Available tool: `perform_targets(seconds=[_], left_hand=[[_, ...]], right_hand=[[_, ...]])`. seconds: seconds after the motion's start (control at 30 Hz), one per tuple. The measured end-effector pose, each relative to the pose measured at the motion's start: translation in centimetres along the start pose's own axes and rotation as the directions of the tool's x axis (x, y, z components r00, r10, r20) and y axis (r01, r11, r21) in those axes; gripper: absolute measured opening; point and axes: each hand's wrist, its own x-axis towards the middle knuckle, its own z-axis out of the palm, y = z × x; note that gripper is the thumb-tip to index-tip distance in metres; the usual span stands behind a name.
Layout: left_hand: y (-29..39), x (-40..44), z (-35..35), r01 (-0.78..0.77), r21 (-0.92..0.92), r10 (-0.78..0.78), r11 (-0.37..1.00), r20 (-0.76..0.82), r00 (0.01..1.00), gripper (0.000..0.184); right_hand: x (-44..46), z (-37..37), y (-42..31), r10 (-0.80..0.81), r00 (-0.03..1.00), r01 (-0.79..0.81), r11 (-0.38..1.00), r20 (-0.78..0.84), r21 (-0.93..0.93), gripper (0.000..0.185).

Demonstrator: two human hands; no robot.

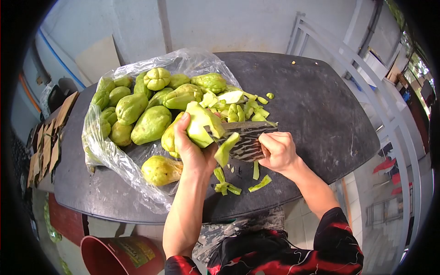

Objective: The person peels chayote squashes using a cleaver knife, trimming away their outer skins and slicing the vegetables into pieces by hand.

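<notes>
My left hand (194, 155) is wrapped round a partly peeled chayote (200, 123) above the table. In my right hand (279, 149) is a broad-bladed knife (247, 143), its wet, streaked blade reaching left to the chayote. A strip of green peel (226, 149) hangs at the blade's left end; whether it is still joined to the chayote I cannot tell. The fingers of my right hand hide the knife's handle. Whole chayotes (151, 124) lie to the left on a clear plastic bag (96, 146). Behind the blade is a heap of peelings and cut pieces (238, 110).
The dark table (311, 105) has loose peel scraps (260, 184) near its front edge. A red bucket (98, 256) stands on the floor at the lower left. Metal railing (394, 119) runs along the right side, and a pale wall (256, 27) rises behind.
</notes>
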Motion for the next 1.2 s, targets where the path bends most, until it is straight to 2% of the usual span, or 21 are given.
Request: perform_targets(seconds=[0.07,0.23,0.37,0.57,0.77,0.83,0.87,0.93,1.1,1.2], left_hand=[[-0.2,0.4,-0.1,-0.035,-0.01,0.035,0.999,-0.026,0.999,0.055],[-0.2,0.7,-0.4,-0.09,-0.015,0.089,0.996,-0.058,0.994,0.055],[-0.4,0.0,-0.2,-0.042,0.091,0.035,0.995,0.084,0.996,0.057],[-0.4,0.1,-0.1,-0.066,0.065,0.057,0.996,0.137,0.989,0.059],[-0.1,0.5,-0.6,-0.074,0.117,0.06,0.99,0.119,0.991,0.062],[0.2,0.5,-0.8,-0.037,0.053,0.024,0.998,0.226,0.974,0.067],[0.1,0.4,-0.9,-0.038,0.054,0.024,0.998,0.227,0.974,0.067],[-0.4,0.4,-0.7,-0.06,0.12,0.025,0.991,0.278,0.96,0.071],[-0.9,0.1,0.0,0.002,0.058,-0.021,0.998,0.333,0.943,0.077],[-0.9,0.5,-0.9,0.005,0.056,-0.024,0.998,0.349,0.937,0.079]], right_hand=[[-0.4,0.1,0.5,0.048,0.998,-0.049,0.999,0.03,0.008,0.026],[0.0,-0.4,0.1,0.014,1.0,-0.014,1.0,0.027,0.027,0.029],[0.3,-0.5,-0.4,-0.007,1.0,0.007,0.999,0.007,0.039,0.028],[0.0,-0.5,0.4,0.049,0.999,-0.05,0.997,0.018,0.06,0.024],[-0.1,-0.3,0.6,0.09,0.995,-0.093,0.991,0.038,0.099,0.023],[0.1,-0.4,0.2,0.061,0.998,-0.063,0.994,0.024,0.09,0.022],[0.3,-0.2,0.0,0.061,0.998,-0.063,0.994,0.023,0.09,0.022],[0.5,0.2,-0.1,0.059,0.995,-0.045,0.986,-0.083,0.158,0.023],[0.3,-0.2,0.5,0.105,0.991,-0.089,0.981,-0.086,0.17,0.022],[0.6,-1.0,-0.6,0.036,0.999,-0.029,0.978,-0.028,0.206,0.016]])
